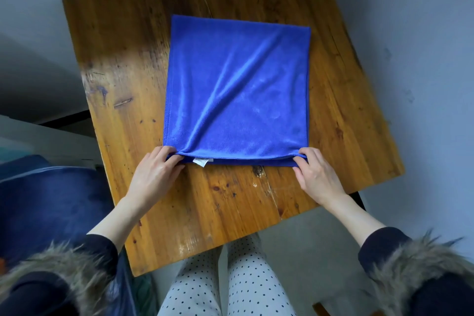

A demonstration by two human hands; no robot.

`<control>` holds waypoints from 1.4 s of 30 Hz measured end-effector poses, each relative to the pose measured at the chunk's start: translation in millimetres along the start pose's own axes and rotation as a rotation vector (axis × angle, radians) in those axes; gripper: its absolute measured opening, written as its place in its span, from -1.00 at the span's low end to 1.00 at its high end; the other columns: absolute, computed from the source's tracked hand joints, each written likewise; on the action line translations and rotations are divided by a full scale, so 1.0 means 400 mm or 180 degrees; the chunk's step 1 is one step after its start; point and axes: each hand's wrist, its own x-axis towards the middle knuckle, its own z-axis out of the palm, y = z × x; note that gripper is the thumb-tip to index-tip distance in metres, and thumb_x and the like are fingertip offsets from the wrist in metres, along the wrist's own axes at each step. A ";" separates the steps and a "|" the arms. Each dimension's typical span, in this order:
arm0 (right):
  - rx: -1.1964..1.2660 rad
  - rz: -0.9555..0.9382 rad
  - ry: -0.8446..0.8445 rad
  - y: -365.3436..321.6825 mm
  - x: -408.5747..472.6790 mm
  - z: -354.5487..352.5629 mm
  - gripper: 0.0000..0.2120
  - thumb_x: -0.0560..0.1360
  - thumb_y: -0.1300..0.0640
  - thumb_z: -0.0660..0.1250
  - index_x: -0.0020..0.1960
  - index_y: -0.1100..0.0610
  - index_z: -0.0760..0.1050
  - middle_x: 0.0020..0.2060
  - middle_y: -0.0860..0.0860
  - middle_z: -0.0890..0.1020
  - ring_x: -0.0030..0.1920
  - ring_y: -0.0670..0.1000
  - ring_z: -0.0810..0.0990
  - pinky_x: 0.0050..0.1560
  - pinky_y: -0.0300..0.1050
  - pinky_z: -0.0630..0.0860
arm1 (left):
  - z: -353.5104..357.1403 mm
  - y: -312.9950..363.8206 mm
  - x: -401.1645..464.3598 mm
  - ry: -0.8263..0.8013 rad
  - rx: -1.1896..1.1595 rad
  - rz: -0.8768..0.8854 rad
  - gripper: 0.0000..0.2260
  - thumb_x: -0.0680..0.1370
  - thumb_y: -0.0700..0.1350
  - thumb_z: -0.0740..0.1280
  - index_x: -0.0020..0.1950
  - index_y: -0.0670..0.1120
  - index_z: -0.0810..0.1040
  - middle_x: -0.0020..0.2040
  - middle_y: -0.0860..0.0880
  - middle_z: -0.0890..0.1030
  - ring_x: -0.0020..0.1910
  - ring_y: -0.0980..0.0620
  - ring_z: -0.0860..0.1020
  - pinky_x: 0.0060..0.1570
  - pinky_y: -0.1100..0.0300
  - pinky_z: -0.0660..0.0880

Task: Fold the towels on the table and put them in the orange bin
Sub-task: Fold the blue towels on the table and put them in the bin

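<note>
The wooden table, varnished and scuffed, carries a single blue towel, a soft, fleecy rectangle already doubled, lying around the middle of the table toward its far edge. Its long axis runs away from the person, and diagonal creases cross its top layer. Both hands sit at its near edge: the left hand pinches the near left corner, the right hand pinches the near right corner, fingers curled over the cloth. The rest of the towel lies straight ahead of both grips, so the likely next fold carries this edge to the far one. A small white label peeks out between the layers. No orange bin is in view.
</note>
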 end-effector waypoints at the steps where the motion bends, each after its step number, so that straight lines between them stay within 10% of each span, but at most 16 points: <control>1: -0.0030 0.0027 -0.0012 0.000 0.000 0.005 -0.76 0.31 0.34 0.48 -0.05 0.37 0.57 -0.08 0.24 0.58 -0.03 0.22 0.59 -0.10 0.04 0.62 | 0.003 -0.003 0.000 -0.0007 0.0043 0.0015 -0.86 0.42 -0.23 0.45 -0.05 -0.22 0.61 -0.07 -0.18 0.58 -0.17 -0.21 0.54 -0.34 0.00 0.46; 12: -0.0590 0.0055 -0.0143 -0.020 0.050 0.004 -0.86 0.27 0.42 0.43 -0.20 0.30 0.52 -0.27 0.19 0.55 -0.25 0.18 0.54 -0.28 -0.01 0.53 | -0.004 0.028 0.015 0.0103 0.0097 -0.0275 -0.94 0.44 -0.31 0.39 -0.16 -0.23 0.53 -0.20 -0.16 0.55 -0.22 -0.19 0.54 -0.21 -0.01 0.43; 23: 0.1482 0.1021 0.0705 -0.061 0.170 -0.242 -0.86 0.45 0.31 0.27 -0.13 0.12 0.35 -0.15 0.02 0.42 -0.22 -0.05 0.39 -0.24 -0.53 0.33 | -0.262 0.013 0.110 0.1396 -0.1775 -0.1025 -0.95 0.52 -0.27 0.29 -0.12 -0.14 0.48 -0.24 -0.01 0.51 -0.32 0.06 0.42 -0.24 0.52 0.31; 31: 0.0858 0.0195 0.0424 -0.142 0.194 -0.432 -0.84 0.48 0.33 0.22 0.03 0.21 0.47 0.01 0.08 0.45 -0.10 0.05 0.51 -0.08 -0.11 0.49 | -0.523 -0.040 0.149 0.1400 -0.1565 -0.0687 -0.89 0.62 -0.24 0.08 -0.06 -0.08 0.32 -0.21 -0.01 0.45 -0.28 0.00 0.39 -0.29 0.32 0.25; 37: 0.1362 0.0385 0.0525 -0.175 0.200 -0.503 -0.85 0.53 0.30 0.19 -0.03 0.09 0.46 -0.05 -0.02 0.48 -0.10 -0.10 0.47 -0.26 -0.49 0.37 | -0.628 -0.074 0.111 0.1053 -0.1041 -0.0702 -0.85 0.61 -0.24 0.06 -0.04 0.00 0.30 -0.11 -0.07 0.44 -0.19 -0.03 0.42 -0.23 0.17 0.34; 42: 0.2127 0.0674 0.0705 -0.157 0.278 -0.619 -0.85 0.53 0.26 0.22 -0.10 0.10 0.54 -0.21 -0.05 0.59 -0.17 -0.05 0.54 -0.23 -0.44 0.37 | -0.693 -0.082 0.076 0.1002 -0.0802 -0.0727 -0.82 0.60 -0.27 0.11 -0.07 0.02 0.31 -0.13 -0.06 0.47 -0.19 -0.04 0.43 -0.20 0.15 0.32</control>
